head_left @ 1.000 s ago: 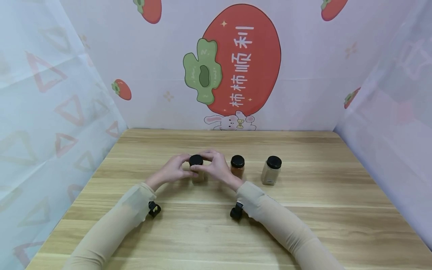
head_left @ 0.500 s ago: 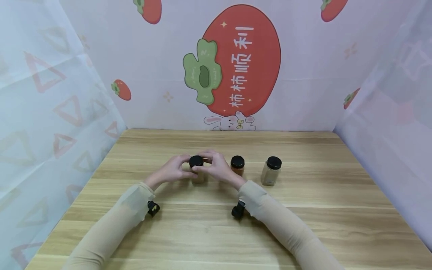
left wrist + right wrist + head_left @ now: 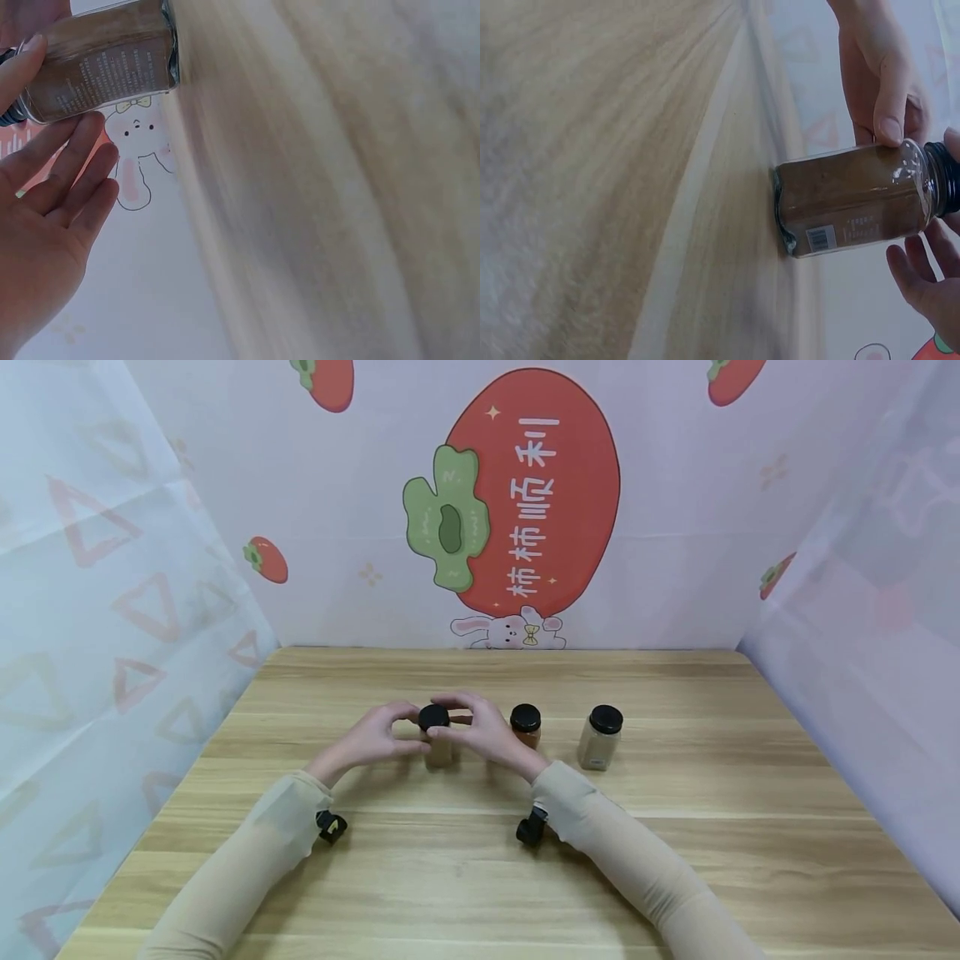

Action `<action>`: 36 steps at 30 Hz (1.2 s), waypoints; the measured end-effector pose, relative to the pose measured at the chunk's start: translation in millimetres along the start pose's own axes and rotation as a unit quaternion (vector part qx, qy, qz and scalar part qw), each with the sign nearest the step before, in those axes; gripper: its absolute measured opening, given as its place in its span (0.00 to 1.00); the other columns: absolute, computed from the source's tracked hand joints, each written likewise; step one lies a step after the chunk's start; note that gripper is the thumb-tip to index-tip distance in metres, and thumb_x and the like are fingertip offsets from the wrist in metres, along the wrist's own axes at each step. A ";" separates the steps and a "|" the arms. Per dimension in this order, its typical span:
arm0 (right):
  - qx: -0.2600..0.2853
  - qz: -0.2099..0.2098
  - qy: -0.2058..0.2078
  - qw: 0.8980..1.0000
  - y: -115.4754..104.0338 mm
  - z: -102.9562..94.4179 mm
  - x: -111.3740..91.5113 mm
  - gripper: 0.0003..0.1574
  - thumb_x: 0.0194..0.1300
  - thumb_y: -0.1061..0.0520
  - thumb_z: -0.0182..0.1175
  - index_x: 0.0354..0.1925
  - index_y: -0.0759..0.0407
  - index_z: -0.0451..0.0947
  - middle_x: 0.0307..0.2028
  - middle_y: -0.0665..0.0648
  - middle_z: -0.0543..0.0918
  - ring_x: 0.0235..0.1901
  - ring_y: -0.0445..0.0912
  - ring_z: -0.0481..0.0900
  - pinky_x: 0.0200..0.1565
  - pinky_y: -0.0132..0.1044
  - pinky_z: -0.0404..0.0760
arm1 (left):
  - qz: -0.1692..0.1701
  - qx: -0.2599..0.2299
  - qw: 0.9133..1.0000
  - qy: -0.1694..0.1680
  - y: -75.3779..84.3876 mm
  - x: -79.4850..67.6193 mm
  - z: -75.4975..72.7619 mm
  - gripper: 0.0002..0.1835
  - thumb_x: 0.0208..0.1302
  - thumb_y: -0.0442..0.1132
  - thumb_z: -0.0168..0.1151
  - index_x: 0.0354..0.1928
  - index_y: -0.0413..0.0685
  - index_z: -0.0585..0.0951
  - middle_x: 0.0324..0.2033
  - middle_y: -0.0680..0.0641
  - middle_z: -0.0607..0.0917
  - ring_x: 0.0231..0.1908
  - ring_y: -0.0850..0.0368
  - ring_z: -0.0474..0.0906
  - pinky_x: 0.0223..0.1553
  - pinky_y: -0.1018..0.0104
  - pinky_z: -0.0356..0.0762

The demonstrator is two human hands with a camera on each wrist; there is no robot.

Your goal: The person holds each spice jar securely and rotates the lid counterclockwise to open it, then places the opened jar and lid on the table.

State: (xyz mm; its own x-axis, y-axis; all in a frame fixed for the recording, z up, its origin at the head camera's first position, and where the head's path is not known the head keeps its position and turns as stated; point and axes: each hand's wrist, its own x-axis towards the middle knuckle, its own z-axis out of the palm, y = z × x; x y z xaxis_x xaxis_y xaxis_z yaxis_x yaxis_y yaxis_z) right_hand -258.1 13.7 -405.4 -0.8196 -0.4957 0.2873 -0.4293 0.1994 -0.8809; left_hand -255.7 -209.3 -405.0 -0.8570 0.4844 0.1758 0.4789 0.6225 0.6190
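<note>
A square glass spice jar (image 3: 438,752) of brown powder, with a black lid (image 3: 433,717), stands upright on the wooden table between both hands. My right hand (image 3: 483,727) holds it at the lid; the thumb lies across the near side and the fingers reach round the far side. My left hand (image 3: 378,735) is at the jar's left side, its fingers relaxed and spread. The left thumb (image 3: 890,112) is right at the glass below the neck. In the left wrist view, the left fingers (image 3: 82,176) lie beside the jar. Powder fills most of it.
To the right stand two more black-lidded jars: one with reddish-brown contents (image 3: 525,735), partly behind the right hand, and one with pale beige contents (image 3: 598,747). A printed cloth wall (image 3: 337,510) closes the table's back, and further cloth panels flank both sides.
My left hand has drawn slightly left, its thumb pulling back from the jar's front. The right hand stays at the lid, and the jar keeps its place.
</note>
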 end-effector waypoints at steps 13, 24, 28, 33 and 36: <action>-0.005 -0.002 0.040 0.999 -30.1 5.2 -11.3 0.28 0.55 0.59 0.70 0.52 0.66 0.76 0.51 0.63 0.76 0.54 0.56 0.74 0.55 0.53 0.77 | 0.003 0.000 1.000 0.014 -0.5 -2.7 0.9 0.19 0.49 0.49 0.74 0.43 0.52 0.82 0.43 0.52 0.84 0.50 0.51 0.78 0.57 0.47 0.71; -0.016 0.009 0.033 0.999 0.5 5.5 -0.5 0.26 0.53 0.50 0.71 0.51 0.52 0.79 0.53 0.51 0.76 0.54 0.45 0.74 0.54 0.47 0.78 | 0.014 -0.007 1.000 0.012 -0.7 -2.7 -1.2 0.19 0.49 0.46 0.74 0.45 0.53 0.83 0.43 0.53 0.84 0.50 0.51 0.78 0.56 0.44 0.71; -0.017 0.005 0.013 1.000 0.8 2.9 -0.4 0.27 0.55 0.49 0.70 0.53 0.52 0.78 0.55 0.50 0.75 0.56 0.45 0.73 0.54 0.48 0.78 | 0.014 -0.009 1.000 0.005 -0.3 -2.5 -2.2 0.19 0.49 0.47 0.74 0.45 0.53 0.82 0.43 0.53 0.83 0.50 0.51 0.78 0.56 0.44 0.70; -0.031 0.008 -0.015 0.999 0.0 0.2 -0.2 0.27 0.58 0.48 0.67 0.56 0.51 0.77 0.57 0.49 0.73 0.57 0.44 0.72 0.55 0.46 0.78 | 0.008 -0.014 1.000 -0.004 1.7 -2.8 -3.8 0.19 0.50 0.47 0.73 0.45 0.52 0.82 0.44 0.52 0.83 0.51 0.51 0.77 0.57 0.44 0.70; -0.035 0.006 -0.030 0.999 0.9 -1.1 -0.1 0.26 0.60 0.47 0.65 0.56 0.49 0.76 0.57 0.49 0.72 0.58 0.44 0.71 0.55 0.44 0.78 | 0.006 -0.013 1.000 -0.006 2.1 -3.0 -4.0 0.19 0.50 0.46 0.73 0.45 0.52 0.82 0.45 0.52 0.83 0.52 0.51 0.77 0.58 0.45 0.69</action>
State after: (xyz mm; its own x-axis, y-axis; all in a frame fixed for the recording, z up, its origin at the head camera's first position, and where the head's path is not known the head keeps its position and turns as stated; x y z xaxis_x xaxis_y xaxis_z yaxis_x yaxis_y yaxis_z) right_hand -258.9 14.9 -405.8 -0.8012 -0.5424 0.2528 -0.4475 0.2626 -0.8549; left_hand -252.9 -211.9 -401.1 -0.8482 0.5002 0.1744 0.4846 0.5998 0.6367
